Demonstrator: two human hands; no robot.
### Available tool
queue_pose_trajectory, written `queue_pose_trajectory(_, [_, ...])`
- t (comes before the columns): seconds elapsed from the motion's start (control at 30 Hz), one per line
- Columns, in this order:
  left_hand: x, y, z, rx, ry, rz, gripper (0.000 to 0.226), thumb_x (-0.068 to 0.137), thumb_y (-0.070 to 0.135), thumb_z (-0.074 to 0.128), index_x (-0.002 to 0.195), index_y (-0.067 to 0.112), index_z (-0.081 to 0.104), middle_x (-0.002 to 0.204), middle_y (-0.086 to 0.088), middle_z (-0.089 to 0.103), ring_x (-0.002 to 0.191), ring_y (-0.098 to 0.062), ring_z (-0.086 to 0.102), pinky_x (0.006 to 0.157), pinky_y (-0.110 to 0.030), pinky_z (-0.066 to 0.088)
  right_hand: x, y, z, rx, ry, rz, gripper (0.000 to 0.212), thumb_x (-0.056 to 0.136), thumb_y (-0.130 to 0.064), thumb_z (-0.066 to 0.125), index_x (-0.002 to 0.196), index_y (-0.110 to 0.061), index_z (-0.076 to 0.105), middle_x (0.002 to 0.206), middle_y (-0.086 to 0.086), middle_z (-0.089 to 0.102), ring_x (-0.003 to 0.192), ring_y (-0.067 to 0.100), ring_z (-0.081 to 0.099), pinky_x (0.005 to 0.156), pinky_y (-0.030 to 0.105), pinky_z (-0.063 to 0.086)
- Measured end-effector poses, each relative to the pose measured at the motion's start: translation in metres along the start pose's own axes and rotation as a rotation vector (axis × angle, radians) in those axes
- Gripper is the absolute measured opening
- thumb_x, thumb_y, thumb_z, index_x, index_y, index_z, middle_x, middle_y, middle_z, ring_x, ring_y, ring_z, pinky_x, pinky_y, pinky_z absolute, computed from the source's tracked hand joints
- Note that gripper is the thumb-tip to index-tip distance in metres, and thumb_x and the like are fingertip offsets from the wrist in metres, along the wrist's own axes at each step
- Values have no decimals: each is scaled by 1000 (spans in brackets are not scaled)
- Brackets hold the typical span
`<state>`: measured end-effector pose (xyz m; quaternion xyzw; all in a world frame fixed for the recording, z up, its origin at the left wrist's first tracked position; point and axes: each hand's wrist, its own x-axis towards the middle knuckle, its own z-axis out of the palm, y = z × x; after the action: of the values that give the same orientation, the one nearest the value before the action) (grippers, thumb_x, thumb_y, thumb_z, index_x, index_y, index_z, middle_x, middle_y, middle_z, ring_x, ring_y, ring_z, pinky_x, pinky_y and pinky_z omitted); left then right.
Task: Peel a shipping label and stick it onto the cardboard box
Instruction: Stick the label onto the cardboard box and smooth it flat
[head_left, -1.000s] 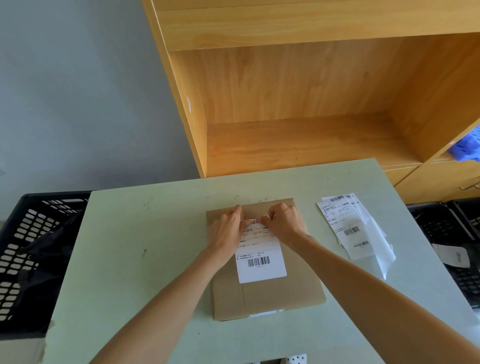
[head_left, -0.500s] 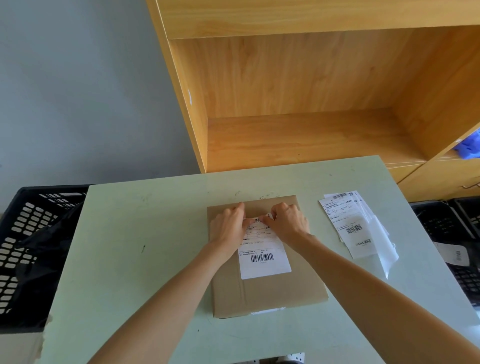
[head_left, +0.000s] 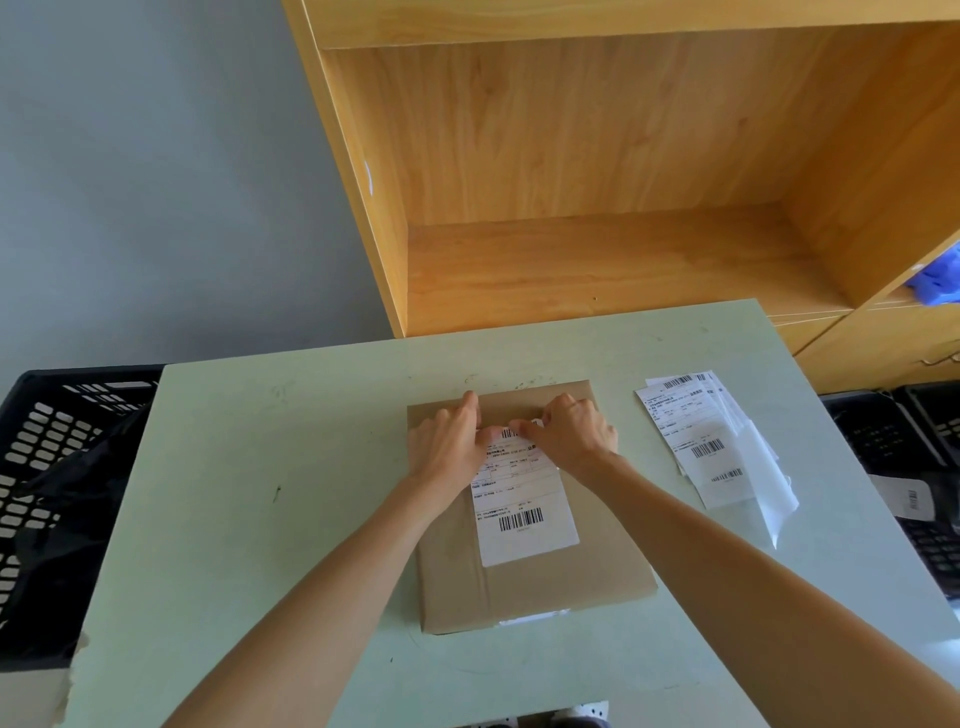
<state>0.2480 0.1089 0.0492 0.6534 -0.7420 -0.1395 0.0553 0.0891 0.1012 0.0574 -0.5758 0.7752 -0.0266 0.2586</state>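
A flat brown cardboard box (head_left: 519, 592) lies in the middle of the pale green table (head_left: 260, 493). A white shipping label (head_left: 524, 514) with barcodes lies lengthwise on the box top, its lower part flat on the cardboard. My left hand (head_left: 449, 447) and my right hand (head_left: 571, 434) meet at the label's far edge. Each has curled fingers and a thumb tip on a top corner of the label. The hands hide the label's upper corners.
A fanned stack of spare labels (head_left: 696, 441) and a clear backing sheet (head_left: 769, 488) lie right of the box. A black slotted crate (head_left: 47, 467) stands at the table's left edge, another crate (head_left: 924, 467) at the right. A wooden shelf unit (head_left: 597, 260) rises behind the table.
Both hands stay at the label's top edge with only small finger shifts. The view has tilted slightly. The box and the label stack have not moved.
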Motion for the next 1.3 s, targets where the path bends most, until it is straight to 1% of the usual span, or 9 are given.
queue_pose_trajectory(0.17, [1, -1, 3, 10, 18, -1, 32, 95, 48, 55, 97, 17, 46, 71, 4, 56, 71, -27, 65, 54, -30, 39, 1, 4, 2, 32, 22, 11, 55, 82, -64, 58, 103, -14, 65, 102, 6, 67, 94, 29, 66, 76, 34, 49])
queue_pose_trajectory(0.33, [3, -3, 3, -2, -5, -30, 35, 95, 50, 53, 98, 16, 46, 73, 1, 61, 71, -27, 65, 54, -31, 43, 2, 8, 4, 43, 20, 18, 47, 83, -63, 55, 77, -17, 61, 84, 4, 71, 79, 26, 69, 71, 31, 51])
queue_pose_trajectory(0.43, [4, -11, 3, -5, -11, -52, 35, 95, 51, 52, 96, 16, 44, 77, -4, 66, 73, -30, 66, 57, -36, 51, 2, 11, 3, 44, 14, 19, 52, 86, -64, 50, 77, -15, 66, 68, 3, 72, 71, 21, 71, 68, 29, 53])
queue_pose_trajectory(0.53, [2, -15, 4, 13, 6, -55, 32, 97, 48, 50, 96, 17, 42, 76, -4, 65, 70, -30, 65, 56, -36, 50, -1, 15, 0, 37, 15, 2, 50, 91, -61, 46, 81, -17, 67, 56, -1, 70, 62, 14, 71, 69, 27, 54])
queue_pose_trajectory(0.67, [-2, -17, 3, 14, 49, -31, 27, 102, 40, 43, 101, 13, 41, 70, -2, 62, 62, -28, 63, 50, -34, 48, -3, 19, 1, 5, 37, -27, 53, 96, -57, 40, 84, -13, 67, 58, 0, 71, 58, 15, 71, 71, 31, 57])
queue_pose_trajectory(0.77, [-5, -16, 2, 10, 60, -16, 40, 98, 53, 44, 100, 13, 41, 61, 2, 57, 51, -24, 58, 44, -31, 45, -4, 17, 2, 1, 49, -39, 56, 94, -60, 38, 84, -14, 67, 62, 1, 71, 60, 18, 71, 71, 32, 58])
queue_pose_trajectory(0.9, [-7, -14, 2, 28, 53, -15, 58, 86, 70, 47, 101, 15, 40, 67, 1, 64, 56, -24, 64, 51, -38, 55, -3, 18, 0, 11, 33, -13, 53, 91, -61, 44, 82, -15, 67, 61, 0, 71, 63, 17, 71, 71, 29, 55])
queue_pose_trajectory(1.1, [-9, -14, 3, 60, 70, -34, 42, 95, 54, 50, 103, 13, 41, 74, -3, 67, 65, -29, 65, 51, -33, 47, -2, 19, 3, 35, 35, 6, 55, 90, -64, 43, 83, -16, 68, 70, 1, 71, 67, 20, 71, 72, 31, 57])
queue_pose_trajectory(1.3, [-9, -13, 4, 63, 78, -37, 41, 95, 53, 50, 104, 13, 42, 75, -4, 68, 67, -30, 66, 54, -36, 50, -2, 19, 2, 76, 29, 27, 50, 92, -57, 43, 84, -16, 69, 69, 2, 72, 68, 20, 71, 74, 32, 57])
